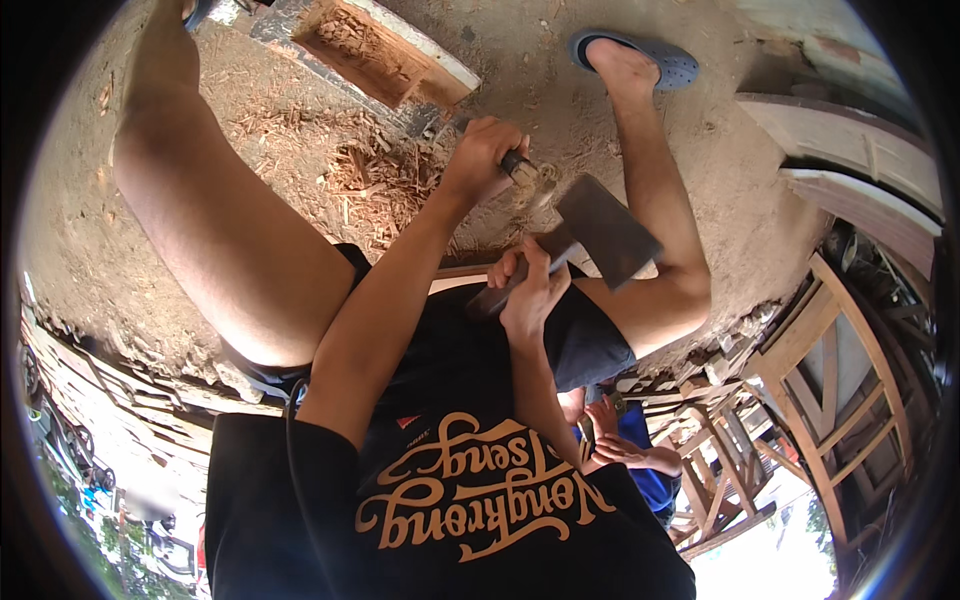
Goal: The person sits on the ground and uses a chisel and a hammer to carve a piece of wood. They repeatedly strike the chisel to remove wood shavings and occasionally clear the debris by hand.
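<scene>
My left hand is closed round the handle of a chisel, whose frayed butt end points toward me. The blade end lies by the near end of a hollowed wooden block; I cannot tell whether they touch. Reddish chips fill part of the block's recess. Lower and to the right, my right hand grips the handle of a mallet with a dark, rectangular head. That head is held up to the right of the chisel's butt, apart from it.
Wood shavings lie heaped on the dirt ground between my legs. My right foot wears a blue-grey clog. Curved boards and a wooden frame stand at the right. Another person in blue is at the lower right.
</scene>
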Demonstrator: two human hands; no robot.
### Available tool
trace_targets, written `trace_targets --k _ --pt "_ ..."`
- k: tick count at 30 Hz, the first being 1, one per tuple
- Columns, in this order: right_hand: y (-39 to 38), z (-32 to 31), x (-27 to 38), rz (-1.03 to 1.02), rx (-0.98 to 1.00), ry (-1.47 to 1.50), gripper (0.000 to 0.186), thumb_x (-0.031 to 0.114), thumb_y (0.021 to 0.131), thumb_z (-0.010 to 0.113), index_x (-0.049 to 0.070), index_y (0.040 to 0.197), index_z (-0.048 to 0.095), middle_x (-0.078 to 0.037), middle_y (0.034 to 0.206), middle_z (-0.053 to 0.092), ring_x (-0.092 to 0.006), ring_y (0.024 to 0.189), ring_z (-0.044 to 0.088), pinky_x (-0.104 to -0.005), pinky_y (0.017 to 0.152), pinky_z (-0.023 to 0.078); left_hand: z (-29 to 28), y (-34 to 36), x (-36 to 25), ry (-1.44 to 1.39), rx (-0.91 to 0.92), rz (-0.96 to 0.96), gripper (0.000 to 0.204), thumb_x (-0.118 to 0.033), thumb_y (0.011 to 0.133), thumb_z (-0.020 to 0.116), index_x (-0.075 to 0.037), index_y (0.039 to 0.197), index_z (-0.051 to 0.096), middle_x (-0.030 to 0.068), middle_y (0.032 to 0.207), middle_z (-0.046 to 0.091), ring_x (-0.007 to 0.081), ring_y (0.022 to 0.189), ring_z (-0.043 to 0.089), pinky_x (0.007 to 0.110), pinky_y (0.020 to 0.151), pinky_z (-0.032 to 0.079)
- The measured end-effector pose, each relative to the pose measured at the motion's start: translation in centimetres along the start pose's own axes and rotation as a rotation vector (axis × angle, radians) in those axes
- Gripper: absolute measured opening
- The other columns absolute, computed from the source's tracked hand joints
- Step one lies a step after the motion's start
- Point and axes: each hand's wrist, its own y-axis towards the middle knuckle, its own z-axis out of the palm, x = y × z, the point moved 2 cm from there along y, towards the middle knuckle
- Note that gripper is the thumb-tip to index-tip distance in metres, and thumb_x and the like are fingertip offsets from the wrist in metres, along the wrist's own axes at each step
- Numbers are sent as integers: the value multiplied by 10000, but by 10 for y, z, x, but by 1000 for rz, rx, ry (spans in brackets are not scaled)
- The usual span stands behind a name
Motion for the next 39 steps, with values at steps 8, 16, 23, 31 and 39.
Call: trace_targets --k 8,16,23,31,39 --pt "7 1 11 107 -30 42 72 95 881 546 28 867 521 -72 561 446 -166 427 389 -338 436 372 4 4 10 111 -18 99 151 -87 739 711 -101 761 562 68 716 595 302 732 572 410 714 427" --pt "2 -2 14 160 -45 -17 102 121 894 527 44 835 496 -61 571 428 -155 446 386 -332 451 364 13 -10 12 164 -23 148 156 -76 722 695 -104 793 559 67 720 595 296 731 568 407 719 424" --pt "-3 1 11 274 -41 -49 83 79 883 538 30 820 516 -62 580 449 -157 444 403 -328 451 380 7 -7 15 191 23 121 150 -86 725 699 -103 793 567 67 740 607 298 746 572 408 727 422" --pt "8 2 -8 358 -29 -39 93 107 883 565 26 853 530 -53 574 444 -156 447 435 -324 441 387 9 -14 14 247 143 134 122 -48 754 686 -84 821 590 81 782 612 326 795 582 431 762 443" --pt "1 -6 -2 431 -67 61 138 129 861 566 27 799 497 -69 577 437 -179 439 410 -355 451 390 9 -10 15 210 120 147 159 -55 715 709 -109 814 597 68 770 640 301 780 601 412 768 449"
